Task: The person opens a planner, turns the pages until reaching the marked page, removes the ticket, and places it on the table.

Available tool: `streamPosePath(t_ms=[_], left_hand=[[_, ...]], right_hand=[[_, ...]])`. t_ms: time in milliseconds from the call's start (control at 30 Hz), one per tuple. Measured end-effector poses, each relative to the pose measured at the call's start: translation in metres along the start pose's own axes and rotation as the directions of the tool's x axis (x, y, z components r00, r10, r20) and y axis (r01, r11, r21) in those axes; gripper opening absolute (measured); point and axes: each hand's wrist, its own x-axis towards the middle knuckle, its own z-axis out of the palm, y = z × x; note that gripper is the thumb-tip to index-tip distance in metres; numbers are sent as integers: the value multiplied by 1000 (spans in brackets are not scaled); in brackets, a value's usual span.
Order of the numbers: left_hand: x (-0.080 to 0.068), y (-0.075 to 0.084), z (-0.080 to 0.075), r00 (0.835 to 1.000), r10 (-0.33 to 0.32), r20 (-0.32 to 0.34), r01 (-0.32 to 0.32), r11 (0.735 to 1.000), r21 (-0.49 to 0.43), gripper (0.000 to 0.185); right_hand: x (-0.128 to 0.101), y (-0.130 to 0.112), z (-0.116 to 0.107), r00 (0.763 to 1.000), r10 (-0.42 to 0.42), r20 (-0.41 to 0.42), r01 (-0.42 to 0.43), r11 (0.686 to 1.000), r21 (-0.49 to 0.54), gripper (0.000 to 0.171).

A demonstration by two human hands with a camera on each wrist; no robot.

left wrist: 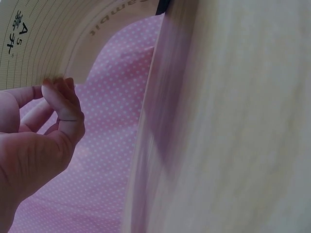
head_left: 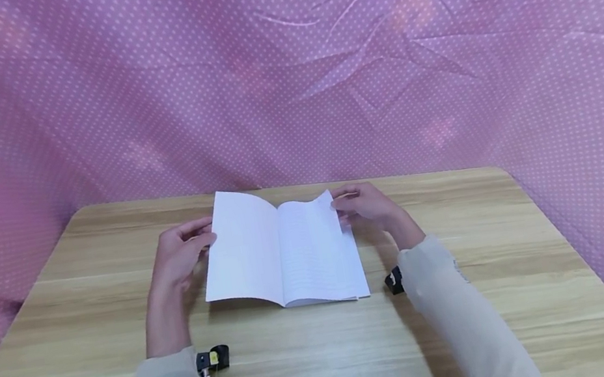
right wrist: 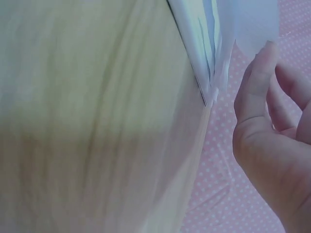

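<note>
An open white notebook (head_left: 282,251) lies in the middle of the wooden table (head_left: 328,355), its left half raised off the surface. My left hand (head_left: 198,236) holds that left edge. In the left wrist view its curled fingers (left wrist: 60,97) touch the beige lined cover (left wrist: 43,43), which is marked A5. My right hand (head_left: 345,205) pinches the top right corner of a lined page. In the right wrist view the thumb (right wrist: 257,82) lies against the lifted page (right wrist: 248,24), above the stacked pages (right wrist: 209,53).
Pink cloth with white dots (head_left: 317,61) hangs close behind and on both sides of the table. Small black wrist cameras (head_left: 213,359) (head_left: 393,281) sit on my sleeves. Bare wood surrounds the notebook, with the table's edges at left and right.
</note>
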Motion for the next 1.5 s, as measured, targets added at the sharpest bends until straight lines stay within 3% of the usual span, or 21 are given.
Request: streamPosePath(t_ms=[300,567,967,1200,1500], left_hand=[[1,1,0,1000,4,3,-4,1000,-1,42],[2,1,0,1000,7,18,-7,1000,-10,42],[2,-1,1,1000,-2,8,2,1000,-8,41],[2,-2,-1,1000,-23,-7,23,1000,1,40],[2,-3,-2,1000,-24,-2,24,1000,13,41]], right_hand=[[-2,1,0,996,55,-64,-46,989,141,27],[-2,-1,5,993,97,-70,-72,953,295,28],[0,-8,20,997,66,-34,-50,933,356,21],[0,-11,27,999,50,3,-47,908,417,6],[0,-15,39,999,31,45,-47,900,433,14]])
